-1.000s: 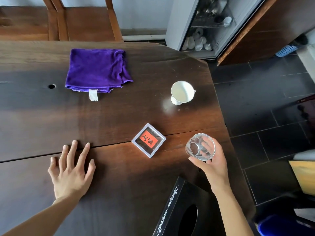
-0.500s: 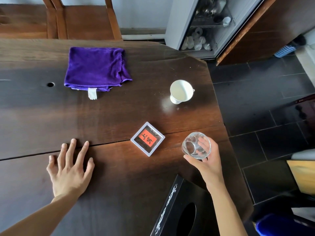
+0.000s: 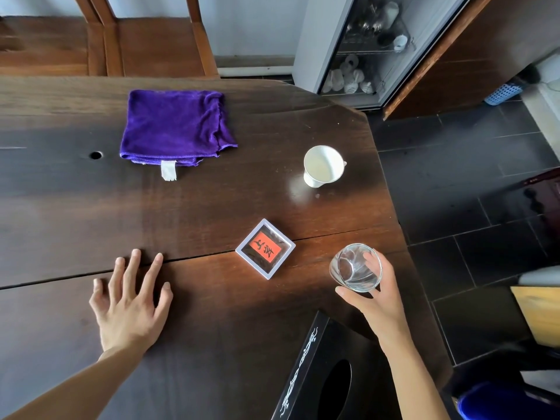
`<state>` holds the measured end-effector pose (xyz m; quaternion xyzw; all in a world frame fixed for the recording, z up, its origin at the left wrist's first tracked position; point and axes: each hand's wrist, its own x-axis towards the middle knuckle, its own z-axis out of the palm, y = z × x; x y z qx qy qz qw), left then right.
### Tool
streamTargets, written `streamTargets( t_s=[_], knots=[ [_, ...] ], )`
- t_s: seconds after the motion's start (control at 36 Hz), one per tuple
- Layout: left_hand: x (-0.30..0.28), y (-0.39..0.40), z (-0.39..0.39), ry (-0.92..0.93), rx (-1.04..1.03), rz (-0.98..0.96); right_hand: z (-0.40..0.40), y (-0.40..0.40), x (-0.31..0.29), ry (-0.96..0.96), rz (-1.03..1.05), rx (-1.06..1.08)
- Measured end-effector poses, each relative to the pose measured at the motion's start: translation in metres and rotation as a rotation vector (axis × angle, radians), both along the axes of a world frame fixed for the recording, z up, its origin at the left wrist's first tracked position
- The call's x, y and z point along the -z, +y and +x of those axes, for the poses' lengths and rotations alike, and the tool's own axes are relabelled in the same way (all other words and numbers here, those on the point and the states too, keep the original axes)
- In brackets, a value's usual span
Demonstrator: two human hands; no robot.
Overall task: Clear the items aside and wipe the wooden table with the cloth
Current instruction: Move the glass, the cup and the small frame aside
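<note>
Glass tumbler (image 3: 355, 267) tilted in right hand (image 3: 375, 295), fingers wrapped round it, near table (image 3: 75, 207) edge. Left hand (image 3: 130, 301) flat, fingers spread, holding nothing. Purple cloth (image 3: 174, 127) folded at far side w/ white cup (image 3: 323, 166) well apart.

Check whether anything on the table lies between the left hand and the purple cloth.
Nothing visible does. The left hand rests flat on the wooden table, and only bare wood lies between it and the purple cloth. The framed tile, white cup and the glass in the right hand sit off to the right.
</note>
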<state>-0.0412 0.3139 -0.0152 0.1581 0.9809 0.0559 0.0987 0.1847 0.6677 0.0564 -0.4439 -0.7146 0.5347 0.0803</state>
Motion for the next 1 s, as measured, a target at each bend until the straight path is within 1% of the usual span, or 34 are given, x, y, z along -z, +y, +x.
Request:
streamTargets(
  t_s=[0.08,0.22,0.39,0.47,0.56,0.67,0.72,0.81,0.89,1.0],
  knots=[
    [0.000,0.000,0.000,-0.003,0.005,0.010,0.001,0.005,-0.008,-0.042,0.018,-0.043],
    [0.000,-0.001,0.001,-0.002,0.005,0.020,-0.003,0.011,-0.034,-0.077,0.106,-0.117],
    [0.002,-0.002,0.001,0.016,0.005,0.031,-0.025,0.007,-0.066,-0.100,0.186,-0.229],
    [0.002,-0.002,0.001,0.027,0.009,0.037,-0.044,-0.003,-0.073,-0.131,0.270,-0.343],
    [0.003,-0.002,0.000,0.039,0.011,0.042,-0.064,-0.016,-0.072,-0.162,0.329,-0.447],
    [0.005,-0.003,0.000,0.047,0.018,0.034,-0.094,-0.042,-0.067,-0.201,0.281,-0.557],
    [0.006,-0.004,0.000,0.049,0.020,0.032,-0.105,-0.052,-0.054,-0.202,0.268,-0.593],
    [0.007,-0.004,0.000,0.059,0.016,0.037,-0.118,-0.065,-0.033,-0.235,0.287,-0.604],
    [0.008,-0.003,0.000,0.065,0.017,0.040,-0.128,-0.074,-0.014,-0.270,0.371,-0.582],
    [0.009,-0.004,-0.001,0.072,0.030,0.037,-0.138,-0.082,0.003,-0.362,0.488,-0.570]
  ],
)
